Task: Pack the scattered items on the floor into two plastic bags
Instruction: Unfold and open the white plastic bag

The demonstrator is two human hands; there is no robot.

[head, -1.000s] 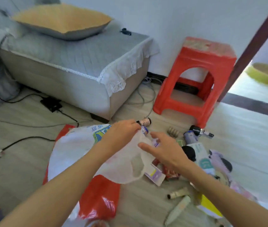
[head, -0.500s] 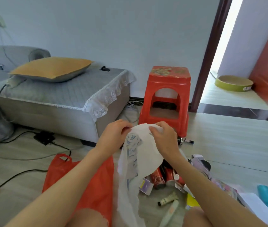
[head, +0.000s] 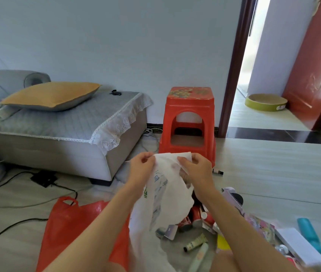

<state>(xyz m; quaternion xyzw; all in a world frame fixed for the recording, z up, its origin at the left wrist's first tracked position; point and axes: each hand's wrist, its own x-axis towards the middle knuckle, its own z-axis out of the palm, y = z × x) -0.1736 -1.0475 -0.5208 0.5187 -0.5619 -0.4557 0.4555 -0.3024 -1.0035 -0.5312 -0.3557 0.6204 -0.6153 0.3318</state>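
White printed plastic bag (head: 163, 195): held raised above the floor (head: 273, 173), its top edge pinched by the left hand (head: 142, 165) and right hand (head: 196, 166). Red plastic bag (head: 67, 228): laid flat on the floor at left. Scattered tubes and boxes (head: 195, 232): heaped at right.

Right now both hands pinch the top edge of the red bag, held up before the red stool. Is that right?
Not quite. The head view shows the left hand and right hand pinching the white bag; the red bag lies on the floor. The red stool stands behind.

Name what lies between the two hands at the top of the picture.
In the head view, the white plastic bag's top edge stretches between left hand and right hand, both pinching it.
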